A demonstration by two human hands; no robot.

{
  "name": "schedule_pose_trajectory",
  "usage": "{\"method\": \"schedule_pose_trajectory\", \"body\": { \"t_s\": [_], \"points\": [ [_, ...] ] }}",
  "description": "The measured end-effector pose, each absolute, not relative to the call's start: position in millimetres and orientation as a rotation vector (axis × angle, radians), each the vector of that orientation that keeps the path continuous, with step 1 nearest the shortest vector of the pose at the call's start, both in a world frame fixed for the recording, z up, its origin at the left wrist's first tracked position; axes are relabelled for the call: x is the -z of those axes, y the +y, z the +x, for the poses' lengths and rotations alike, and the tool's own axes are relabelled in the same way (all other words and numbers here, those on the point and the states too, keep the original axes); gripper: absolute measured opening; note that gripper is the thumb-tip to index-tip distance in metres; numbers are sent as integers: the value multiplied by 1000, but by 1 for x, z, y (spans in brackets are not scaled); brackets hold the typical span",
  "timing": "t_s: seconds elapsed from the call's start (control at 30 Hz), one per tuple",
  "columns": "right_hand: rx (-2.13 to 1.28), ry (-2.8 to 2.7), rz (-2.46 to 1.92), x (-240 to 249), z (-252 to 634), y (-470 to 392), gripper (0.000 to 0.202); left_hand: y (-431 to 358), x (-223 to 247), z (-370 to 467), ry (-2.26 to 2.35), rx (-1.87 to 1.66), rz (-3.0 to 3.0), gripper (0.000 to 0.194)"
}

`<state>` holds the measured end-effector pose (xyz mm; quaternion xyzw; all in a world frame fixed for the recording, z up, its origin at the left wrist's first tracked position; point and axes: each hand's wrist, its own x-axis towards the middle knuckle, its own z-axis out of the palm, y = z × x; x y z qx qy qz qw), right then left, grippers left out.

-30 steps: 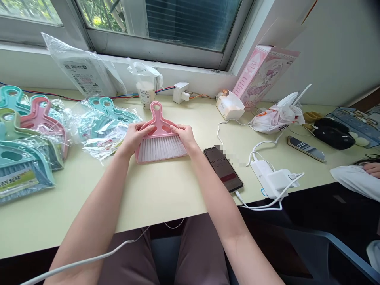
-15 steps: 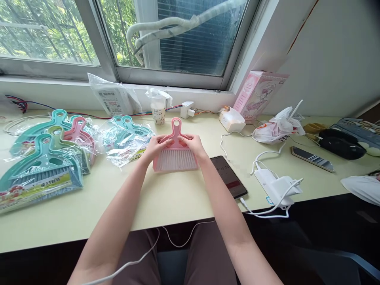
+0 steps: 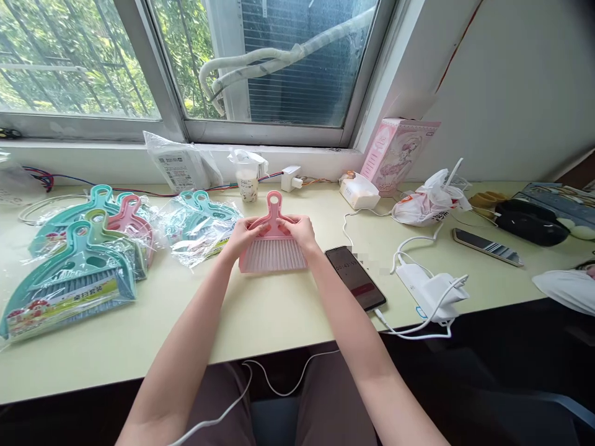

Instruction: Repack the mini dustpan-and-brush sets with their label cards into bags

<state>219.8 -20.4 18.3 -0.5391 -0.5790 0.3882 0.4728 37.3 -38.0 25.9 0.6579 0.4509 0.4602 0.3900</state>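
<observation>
Brush (image 3: 274,253), back from the tabletop's (image 3: 264,316) front edge: your left hand (image 3: 243,236) and right hand (image 3: 300,230) grasp its sides; press evenly, contact underneath unclear.

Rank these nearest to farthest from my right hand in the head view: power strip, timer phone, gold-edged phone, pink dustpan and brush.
1. Pink dustpan and brush: held in right hand.
2. Timer phone: close, to its right.
3. Power strip: farther right.
4. Gold-edged phone: farthest right.
</observation>
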Motion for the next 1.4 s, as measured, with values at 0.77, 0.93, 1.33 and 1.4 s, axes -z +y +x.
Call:
{"method": "schedule_pose_trajectory", "body": {
  "t_s": [0.77,0.93,1.33,1.4],
  "points": [
    [-529,-1884,-1900,-4,241,-13,42,-17,-17,4,1093,-1649,1087,50],
    [-651,-1893,-1968,-19,234,-27,46,-19,-16,10,1109,-1612,1089,50],
    [-693,-1901,-2004,-30,234,-30,35,-14,-11,9,1106,-1670,1097,47],
    [-704,-1895,-2008,-35,232,-34,37,-13,-11,8,1106,-1682,1102,46]
  ]
}}
